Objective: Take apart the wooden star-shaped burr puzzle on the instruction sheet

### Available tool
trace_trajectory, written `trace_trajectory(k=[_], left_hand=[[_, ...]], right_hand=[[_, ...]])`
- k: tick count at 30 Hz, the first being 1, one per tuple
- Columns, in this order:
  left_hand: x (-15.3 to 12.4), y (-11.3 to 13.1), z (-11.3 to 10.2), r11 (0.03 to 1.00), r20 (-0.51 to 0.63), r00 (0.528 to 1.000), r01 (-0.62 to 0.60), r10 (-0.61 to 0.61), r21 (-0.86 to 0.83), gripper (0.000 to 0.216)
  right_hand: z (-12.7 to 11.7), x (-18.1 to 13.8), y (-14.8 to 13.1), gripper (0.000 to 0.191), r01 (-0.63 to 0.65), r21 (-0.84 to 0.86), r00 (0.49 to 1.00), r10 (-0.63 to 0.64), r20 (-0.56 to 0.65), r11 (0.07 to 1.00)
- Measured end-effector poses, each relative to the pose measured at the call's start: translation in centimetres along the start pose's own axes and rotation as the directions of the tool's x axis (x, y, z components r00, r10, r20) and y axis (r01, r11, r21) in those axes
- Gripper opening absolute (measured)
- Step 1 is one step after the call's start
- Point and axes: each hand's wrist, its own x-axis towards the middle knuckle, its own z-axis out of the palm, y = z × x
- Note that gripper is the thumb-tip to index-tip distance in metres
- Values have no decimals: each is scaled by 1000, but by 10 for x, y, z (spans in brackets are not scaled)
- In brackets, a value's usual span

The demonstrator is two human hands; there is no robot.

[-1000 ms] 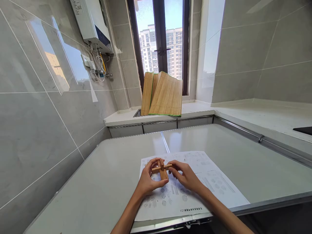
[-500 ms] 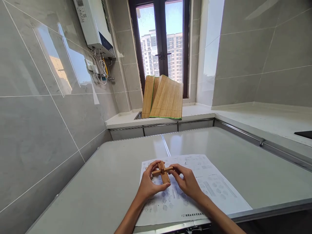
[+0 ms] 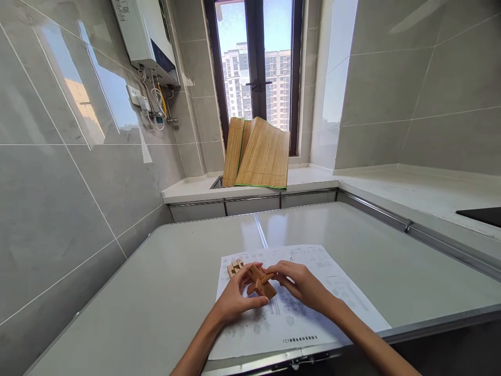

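Note:
Over the printed sheet (image 3: 313,329), both hands hold a brown wooden interlocking puzzle (image 3: 261,284) made of crossed pieces. My left hand (image 3: 237,298) grips it from the left, thumb below and fingers behind it. From the right, the fingertips of my right hand (image 3: 299,284) pinch a piece that sticks out of the puzzle. A paler wooden block puzzle (image 3: 235,268) rests on the paper just beyond my left hand, partly hidden by it.
The sheet lies on a light grey table (image 3: 156,292) near its front edge. Behind, a bamboo mat (image 3: 264,154) leans at the window on a white counter (image 3: 309,177). A water heater (image 3: 146,39) hangs on the left wall, and a dark flat object (image 3: 483,215) lies on the right counter.
The wooden puzzle has been turned and tilted between my hands. The paler block puzzle now shows beyond my left hand. The whole view has shifted slightly.

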Motion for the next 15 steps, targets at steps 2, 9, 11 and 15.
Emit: trace_trajectory(k=[2, 9, 11, 15], left_hand=[[0, -1, 2, 998, 6, 1000, 4, -4, 57, 86], [0, -1, 3, 994, -25, 999, -23, 26, 105, 89], [-2, 0, 4, 997, -42, 999, -30, 32, 67, 91], [-15, 5, 9, 989, -33, 999, 19, -14, 149, 93]], right_hand=[[-7, 1, -5, 24, -81, 65, 997, 80, 20, 995], [-6, 1, -23, 23, -315, 130, 949, 316, 11, 940], [-3, -4, -27, 19, -326, 57, 944, 322, 76, 944], [4, -16, -35, 27, -315, -72, 942, 321, 96, 946]])
